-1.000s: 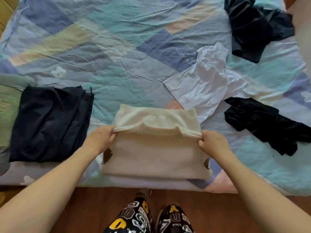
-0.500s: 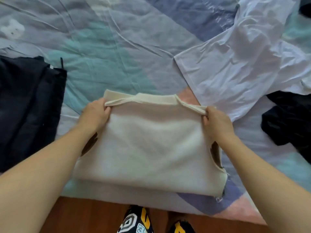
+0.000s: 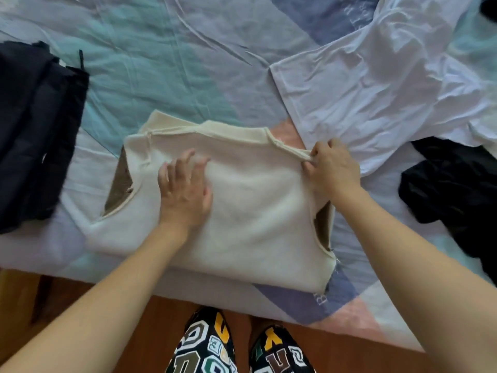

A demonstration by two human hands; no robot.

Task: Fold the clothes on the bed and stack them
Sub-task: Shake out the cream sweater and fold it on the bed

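Cream garment (image 3: 258, 211) lies half-folded at the bed's (image 3: 188, 76) near edge; left hand (image 3: 185, 189) presses flat, fingers apart, right hand (image 3: 333, 168) pinches its top hem (image 3: 293, 153). Smoothing outward should keep edges aligned.

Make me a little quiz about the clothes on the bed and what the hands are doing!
1. True or false: the left hand lies flat on the cream top.
2. Which hand pinches the cream top's edge? A) left B) right C) neither
3. What colour is the crumpled shirt beyond the right hand?

Key: 1 true; 2 B; 3 white.
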